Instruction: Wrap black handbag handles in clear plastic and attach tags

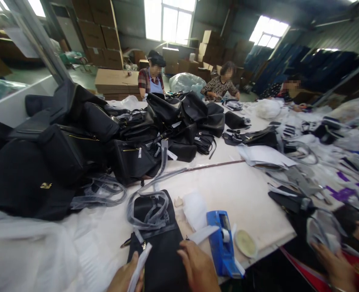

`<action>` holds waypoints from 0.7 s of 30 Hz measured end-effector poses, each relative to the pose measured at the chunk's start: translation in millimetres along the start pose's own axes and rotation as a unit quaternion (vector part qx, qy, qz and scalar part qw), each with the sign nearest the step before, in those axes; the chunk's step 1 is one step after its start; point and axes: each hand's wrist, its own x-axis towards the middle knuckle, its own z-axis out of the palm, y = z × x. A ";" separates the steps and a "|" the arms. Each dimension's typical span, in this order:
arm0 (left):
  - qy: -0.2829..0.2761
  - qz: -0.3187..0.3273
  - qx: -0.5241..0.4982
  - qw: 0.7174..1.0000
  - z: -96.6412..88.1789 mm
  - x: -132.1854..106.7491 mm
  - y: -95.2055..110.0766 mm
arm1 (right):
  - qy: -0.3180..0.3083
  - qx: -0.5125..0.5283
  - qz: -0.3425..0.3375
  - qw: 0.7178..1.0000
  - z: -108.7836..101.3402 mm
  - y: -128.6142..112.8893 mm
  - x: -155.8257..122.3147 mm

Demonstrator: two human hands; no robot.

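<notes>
"From the head camera, what is the left hand (126, 276) doing?"

"Its thumb and fingers are drawn in around a white strip (140, 265) at the left edge of a black bag (165, 257)."

"And the right hand (199, 265)?"

"Half curled, fingertips on the bag's right edge; I can't tell whether they grip it."

"So the bag lies between both hands?"

"Yes, flat on the table (240, 194), with a plastic-wrapped strap (150, 223) coiled on it just beyond the fingers."

"What's near the right hand?"

"A blue tape dispenser (223, 243) just to its right, then a round disc (245, 244). White paper (195, 211) lies beyond its fingertips."

"Farther off?"

"A heap of black bags (76, 150) beyond the left hand, and a co-worker's hand (334, 265) well to the right."
</notes>
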 end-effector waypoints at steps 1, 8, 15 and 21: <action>0.020 0.003 0.034 0.999 0.8 0.7 1.7 | 0.030 -0.015 0.022 0.999 -5.5 10.3 -10.4; 0.200 0.197 0.476 0.833 -9.8 2.8 33.7 | 0.074 -0.254 0.024 0.964 -25.9 59.2 -18.8; 0.159 0.348 0.437 0.814 74.2 -4.0 56.4 | -0.043 -0.184 0.041 0.981 -42.9 78.6 29.7; 0.083 0.251 0.492 0.829 148.7 31.1 31.3 | 0.015 -0.010 0.099 0.995 -42.0 93.7 38.0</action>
